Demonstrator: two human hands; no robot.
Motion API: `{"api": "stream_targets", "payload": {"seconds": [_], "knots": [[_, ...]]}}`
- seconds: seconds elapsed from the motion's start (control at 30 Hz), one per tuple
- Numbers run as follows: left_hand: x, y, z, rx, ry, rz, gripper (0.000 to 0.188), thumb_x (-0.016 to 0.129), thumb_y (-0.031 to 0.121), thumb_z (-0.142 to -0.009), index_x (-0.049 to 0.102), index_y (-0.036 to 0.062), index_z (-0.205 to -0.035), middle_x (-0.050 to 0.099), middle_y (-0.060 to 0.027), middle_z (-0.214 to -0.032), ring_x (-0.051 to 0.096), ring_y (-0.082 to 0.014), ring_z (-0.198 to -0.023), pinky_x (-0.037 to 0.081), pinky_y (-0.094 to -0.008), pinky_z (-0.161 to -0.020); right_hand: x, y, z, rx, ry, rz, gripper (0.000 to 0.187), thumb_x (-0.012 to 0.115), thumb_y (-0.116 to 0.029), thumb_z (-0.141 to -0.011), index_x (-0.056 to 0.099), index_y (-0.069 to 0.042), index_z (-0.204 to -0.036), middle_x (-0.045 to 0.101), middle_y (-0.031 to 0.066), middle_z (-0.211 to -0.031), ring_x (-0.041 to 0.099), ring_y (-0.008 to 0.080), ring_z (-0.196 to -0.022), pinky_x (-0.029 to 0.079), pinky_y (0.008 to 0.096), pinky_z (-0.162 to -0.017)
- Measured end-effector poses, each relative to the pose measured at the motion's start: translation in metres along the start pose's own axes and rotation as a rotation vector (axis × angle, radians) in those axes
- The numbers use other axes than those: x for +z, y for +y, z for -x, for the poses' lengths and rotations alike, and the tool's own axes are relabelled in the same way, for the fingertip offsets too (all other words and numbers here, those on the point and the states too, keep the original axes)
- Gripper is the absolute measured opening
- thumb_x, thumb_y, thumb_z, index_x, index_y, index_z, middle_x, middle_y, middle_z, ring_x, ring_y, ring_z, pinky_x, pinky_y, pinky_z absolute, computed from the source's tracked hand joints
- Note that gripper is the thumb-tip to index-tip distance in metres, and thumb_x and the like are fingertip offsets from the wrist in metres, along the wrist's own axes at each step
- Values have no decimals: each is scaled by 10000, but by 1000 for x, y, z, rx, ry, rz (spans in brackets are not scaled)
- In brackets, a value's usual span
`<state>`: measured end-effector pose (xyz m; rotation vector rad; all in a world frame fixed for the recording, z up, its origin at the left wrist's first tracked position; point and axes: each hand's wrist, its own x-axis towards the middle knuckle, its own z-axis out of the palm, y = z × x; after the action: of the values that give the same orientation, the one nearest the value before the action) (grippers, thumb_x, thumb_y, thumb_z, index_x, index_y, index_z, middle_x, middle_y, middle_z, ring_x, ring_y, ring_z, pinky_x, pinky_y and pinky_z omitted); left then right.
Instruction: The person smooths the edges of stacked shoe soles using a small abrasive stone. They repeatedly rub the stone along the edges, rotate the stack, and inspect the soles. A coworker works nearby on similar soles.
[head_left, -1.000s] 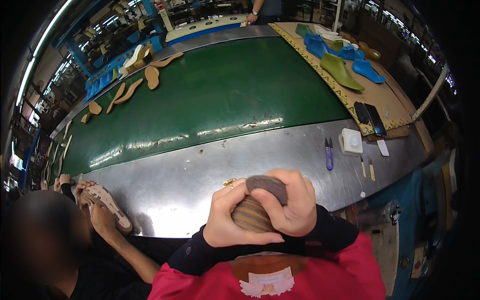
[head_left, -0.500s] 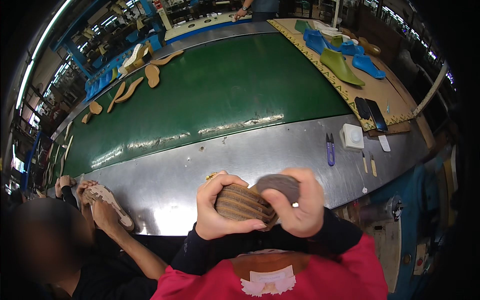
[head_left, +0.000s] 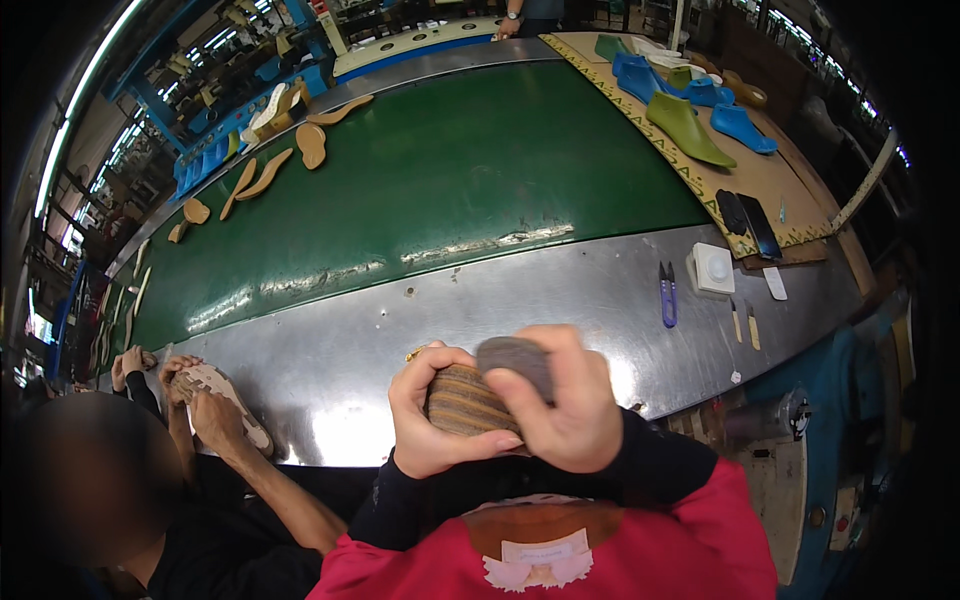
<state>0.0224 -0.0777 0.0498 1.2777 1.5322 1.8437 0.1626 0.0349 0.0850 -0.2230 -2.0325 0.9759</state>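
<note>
A brown block with light and dark stripes (head_left: 456,403), which looks like thin layers stacked together, sits in my left hand (head_left: 412,425), fingers wrapped around its left side. Between thumb and fingers of my right hand (head_left: 575,420) is a flat dark-grey piece with a rounded end (head_left: 520,362). This grey piece overlaps the upper right of the striped block; whether they touch I cannot tell. My right fingers hide the block's right end. Both hands are over the near edge of the metal table (head_left: 330,395).
A co-worker's hand (head_left: 215,425) on the left handles a pale shoe sole (head_left: 245,410). Purple thread snips (head_left: 668,300), a white box (head_left: 711,270) and small blades lie to the right. Shoe lasts (head_left: 690,130) stand at the back right. Tan soles (head_left: 265,172) rest along the green belt (head_left: 430,170).
My right hand has moved left with the grey piece, over the striped block. The block's layers looked fanned apart on the right before; now they appear closer together.
</note>
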Motion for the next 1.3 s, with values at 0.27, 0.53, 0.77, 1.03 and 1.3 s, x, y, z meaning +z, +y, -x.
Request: {"api": "stream_targets", "payload": {"seconds": [0.27, 0.53, 0.77, 1.03, 1.3], "knots": [[-62, -64, -2, -79, 60, 418, 793, 904, 434, -609, 492, 51, -1168, 517, -24, -1001, 600, -148, -933, 513, -348, -892, -15, 65, 54, 403, 78, 86, 244, 618, -155, -937, 532, 16, -1087, 678, 197, -795, 703, 305, -685, 523, 346, -598], [-90, -137, 15, -136, 98, 854, 606, 829, 297, -723, 482, 125, -1188, 554, -42, -1082, 590, -182, -1021, 511, -401, -954, -35, 164, 85, 456, 339, 374, 304, 627, -193, -938, 517, 22, -1121, 621, 161, -891, 609, 259, -782, 477, 356, -715], [-99, -153, 22, -209, 74, 1046, 531, 763, 204, -785, 491, 134, -1236, 557, -87, -1124, 585, -250, -1099, 523, -437, -969, -30, 168, 92, 500, 258, 619, 437, 712, -189, -840, 552, -6, -1204, 581, 173, -1099, 512, 342, -1088, 373, 431, -967], [-100, -156, 21, -212, 58, 1087, 546, 761, 198, -788, 479, 114, -1248, 551, -109, -1133, 597, -266, -1088, 543, -433, -957, -36, 171, 89, 464, 261, 631, 503, 733, -179, -802, 546, -36, -1247, 503, 152, -1231, 452, 341, -1167, 323, 447, -1019], [-99, -155, 19, -202, 74, 1047, 584, 784, 223, -770, 458, 102, -1239, 538, -115, -1148, 618, -256, -1062, 556, -419, -943, -12, 116, 73, 222, -88, 101, 973, 894, -300, -627, 389, -40, -1418, 367, 193, -1406, 378, 366, -1309, 317, 475, -1099]]}}
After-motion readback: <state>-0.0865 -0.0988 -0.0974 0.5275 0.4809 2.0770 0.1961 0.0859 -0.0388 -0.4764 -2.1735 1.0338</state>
